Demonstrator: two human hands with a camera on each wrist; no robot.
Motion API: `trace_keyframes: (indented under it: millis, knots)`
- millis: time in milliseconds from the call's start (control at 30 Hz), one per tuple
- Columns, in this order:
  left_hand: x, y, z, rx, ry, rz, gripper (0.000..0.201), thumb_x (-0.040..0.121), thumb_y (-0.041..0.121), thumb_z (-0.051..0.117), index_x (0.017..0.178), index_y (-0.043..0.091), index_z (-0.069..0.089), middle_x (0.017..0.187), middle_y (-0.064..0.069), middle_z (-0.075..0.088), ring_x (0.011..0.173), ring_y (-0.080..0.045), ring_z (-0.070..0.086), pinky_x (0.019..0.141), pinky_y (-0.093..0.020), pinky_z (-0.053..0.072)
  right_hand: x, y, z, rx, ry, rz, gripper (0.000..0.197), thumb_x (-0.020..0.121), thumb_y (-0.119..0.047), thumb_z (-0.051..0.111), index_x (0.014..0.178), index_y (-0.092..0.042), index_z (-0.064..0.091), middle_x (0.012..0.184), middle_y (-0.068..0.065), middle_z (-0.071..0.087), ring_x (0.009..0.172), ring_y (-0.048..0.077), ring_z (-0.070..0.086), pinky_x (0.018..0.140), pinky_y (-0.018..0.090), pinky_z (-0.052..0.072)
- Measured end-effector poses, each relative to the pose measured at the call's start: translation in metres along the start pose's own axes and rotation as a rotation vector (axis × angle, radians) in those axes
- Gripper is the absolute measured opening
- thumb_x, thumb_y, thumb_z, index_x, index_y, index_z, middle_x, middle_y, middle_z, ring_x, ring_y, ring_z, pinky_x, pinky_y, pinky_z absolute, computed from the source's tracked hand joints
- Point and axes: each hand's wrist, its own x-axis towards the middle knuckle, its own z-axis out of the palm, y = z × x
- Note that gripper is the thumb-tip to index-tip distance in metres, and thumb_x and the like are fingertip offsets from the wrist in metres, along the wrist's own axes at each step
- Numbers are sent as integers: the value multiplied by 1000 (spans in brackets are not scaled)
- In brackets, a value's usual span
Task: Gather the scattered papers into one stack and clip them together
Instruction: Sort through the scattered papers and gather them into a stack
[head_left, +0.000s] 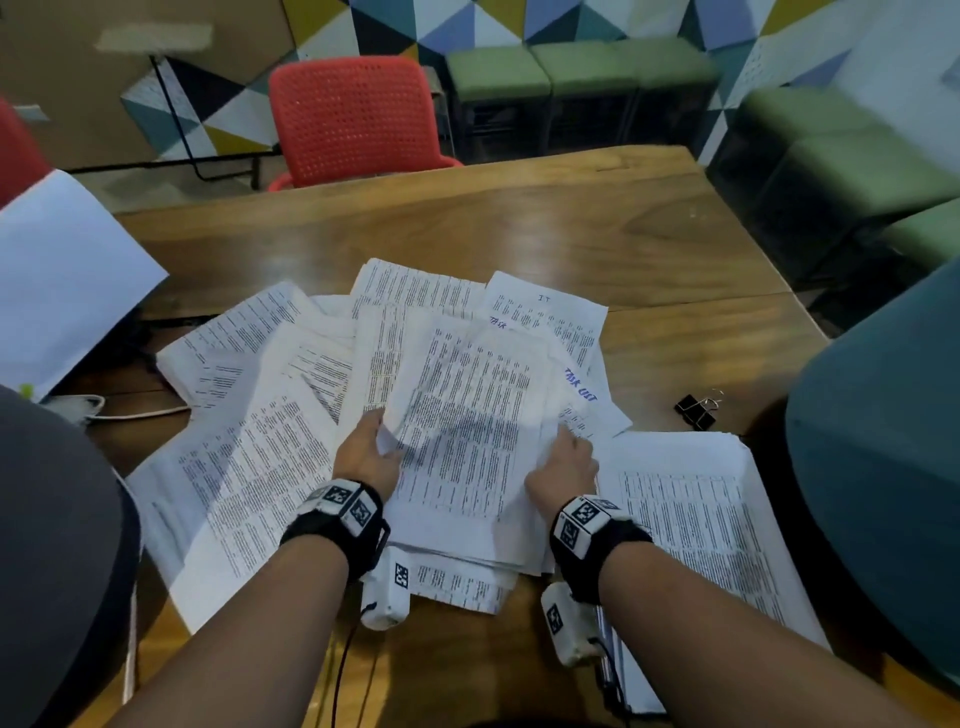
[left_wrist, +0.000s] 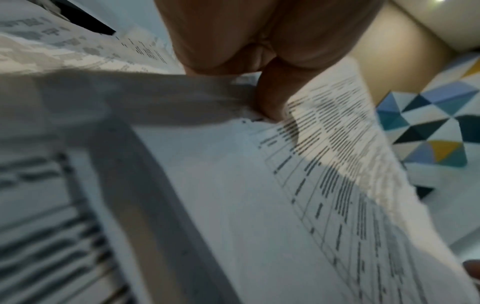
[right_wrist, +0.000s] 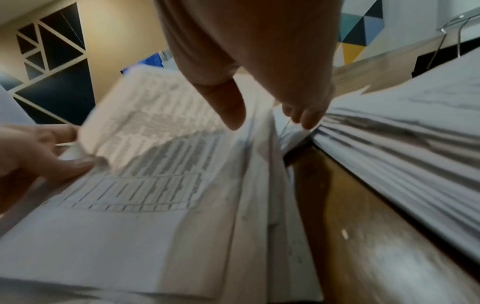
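The wooden table (head_left: 571, 223) carries the papers (head_left: 249, 467), fanned out and overlapping across its middle, with a thicker pile (head_left: 696, 519) just beside them on the right. The left hand (head_left: 366, 452) pinches the left edge of the top sheet (head_left: 467, 441); the right hand (head_left: 563, 467) lies at that sheet's right edge, and its grip cannot be determined. Black binder clips (head_left: 696, 411) lie on bare wood near the pile's far corner.

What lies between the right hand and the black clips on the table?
Head view: paper corners by the right hand, then bare table up to the clips.
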Motion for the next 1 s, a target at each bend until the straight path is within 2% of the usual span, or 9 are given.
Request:
trace_keyframes:
  millis: [167,267,367,467,567,700,800,867,1000]
  knots:
    - [-16,12,-35,-226,178,123,43,89,-5,54,126,15,47,118,-5,59,105,-20,57,83,-24,47,-1,-38,-30,431,-108,-70,89,83,-4,58,151,-19,1,104,2,47,82,12,55,68,20,46]
    - [-20,27,-53,-380,273,198,33,85,-14,46,97,16,46,78,-1,48,73,-18,53,57,-23,46,-21,-69,-52,549,-83,-218,74,93,-6,52,151,-15,7,136,15,45,117,21,48,91,24,36]
    - [-31,41,-66,-553,314,278,38,85,-11,48,108,20,49,73,4,53,71,-12,59,67,-28,51,-41,-95,-62,670,-17,-356,67,95,-7,48,151,-18,13,150,-3,32,131,10,34,97,16,23]
    - [-44,44,-71,-685,312,313,50,91,-8,53,134,17,43,94,23,59,81,18,60,91,-21,51,-53,-102,-60,732,-11,-469,47,91,1,49,127,-27,37,109,-20,54,90,-4,56,85,20,41]
    - [-49,35,-71,-745,294,299,56,83,4,69,126,29,42,117,12,62,111,-6,60,100,-43,47,-58,-95,-52,765,-19,-490,61,84,9,50,107,-46,36,103,-7,59,77,-2,59,64,23,49]
    - [-55,29,-65,-827,289,250,52,85,11,70,113,39,37,112,2,61,106,-12,60,84,-30,52,-60,-87,-47,862,-37,-495,86,72,25,47,106,-54,35,111,3,56,87,11,60,56,22,49]
    - [-50,25,-60,-804,276,190,57,83,-3,67,118,25,32,114,-2,58,106,-14,58,79,-22,49,-56,-84,-44,873,-55,-471,87,72,25,46,104,-55,36,111,6,57,90,12,60,64,31,54]
    - [-46,20,-57,-774,269,90,63,78,-13,63,118,22,30,118,-12,55,111,-26,54,86,-31,46,-52,-82,-38,851,-92,-439,85,72,23,47,102,-56,37,117,11,55,97,16,59,77,41,54]
    - [-47,17,-53,-770,274,31,68,72,-25,51,127,10,31,121,-22,52,111,-37,52,85,-34,45,-46,-76,-29,817,-134,-424,74,74,13,59,102,-52,39,126,14,50,115,26,54,84,35,53]
